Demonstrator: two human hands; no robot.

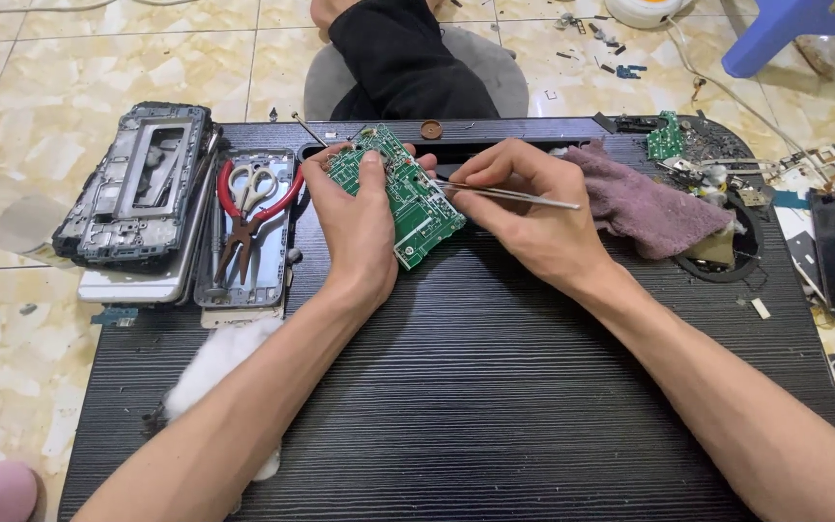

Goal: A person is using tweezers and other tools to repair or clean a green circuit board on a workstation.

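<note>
Green circuit board (400, 193) sits gripped in the left hand (355, 227) above the dark bench (495, 387). Right hand (524, 208) pinches metal tweezers (514, 194) touching it.

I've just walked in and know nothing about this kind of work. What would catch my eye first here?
First, the green circuit board at the middle of the dark ribbed table, held tilted by the left hand while the right hand brings thin metal tweezers to its edge. Next, the red-handled scissors lying in an opened phone shell on the left, beside a stack of phone frames. On the right lies a crumpled mauve cloth.
</note>
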